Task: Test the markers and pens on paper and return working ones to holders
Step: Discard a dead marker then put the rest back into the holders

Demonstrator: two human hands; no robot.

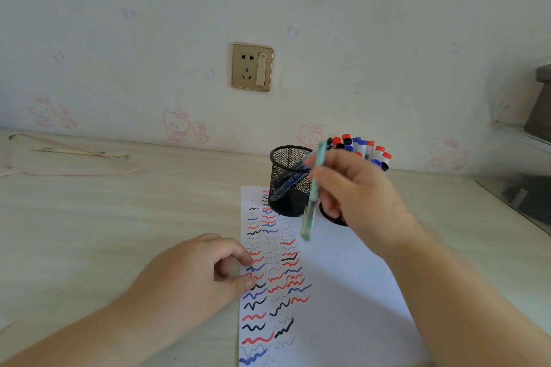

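Paper (343, 292) on desk (119, 217), two holders (290, 180) on its far edge, markers (362, 147) in right one

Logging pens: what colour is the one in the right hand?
Teal-green plastic pen, clearest in the head view.

Holder (288, 180): black wire mesh. Paper (343, 292): matt white sheet. Desk (119, 217): pale wood-grain, smooth. Pen (311, 202): translucent green plastic.

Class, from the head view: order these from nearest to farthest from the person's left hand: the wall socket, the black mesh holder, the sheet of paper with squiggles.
From the left hand:
1. Sheet of paper: fingertips touch its left edge.
2. Black mesh holder: beyond, on the paper's far end, up and right.
3. Wall socket: on the wall behind the desk.
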